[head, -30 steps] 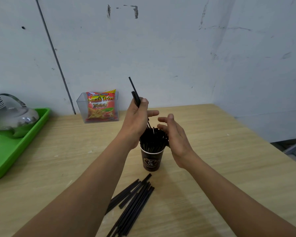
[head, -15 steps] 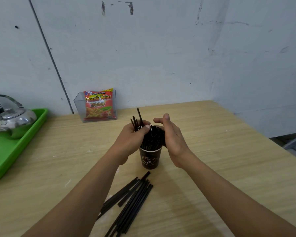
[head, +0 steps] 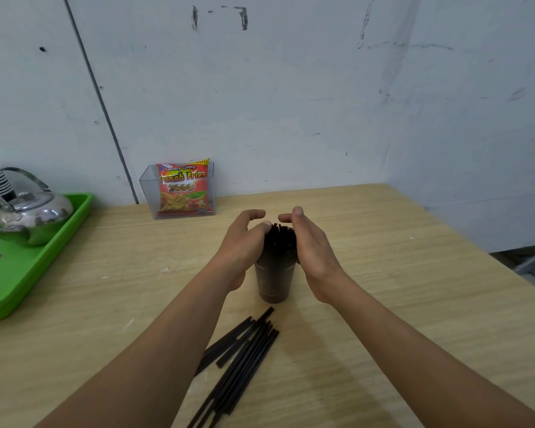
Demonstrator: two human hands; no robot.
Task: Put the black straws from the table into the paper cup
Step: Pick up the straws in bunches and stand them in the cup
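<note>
**Grip on both sides hugging the bundle, plenty of strays waiting**

My left hand (head: 244, 242) is curling its grip round the standing straws (head: 280, 242) in the paper cup (head: 274, 282), with the thumb sitting at their tips. My right hand (head: 312, 245) is pressing in from the other side with fingers nearly straight, so that grip isn't holding anything, it's just squaring things up. The fingertips of the two hands are close at the far side, not touching.

What matters for the next move: the loose straws (head: 244, 350) are lying on the worktop (head: 383, 304) on my side of the cup, below my wrists and between my forearms. Their long axis is running from near the cup's base back toward me and off to my left, roughly along my left forearm, which is covering some of them. So I'm guessing the left hand is the nearer one, pulling back and down.

Looks-wise they're thin, matte black and straight, bunched mostly parallel with a few splaying leftward. The cup is looking packed already, so I'm expecting the rest to be a squeeze.
</note>
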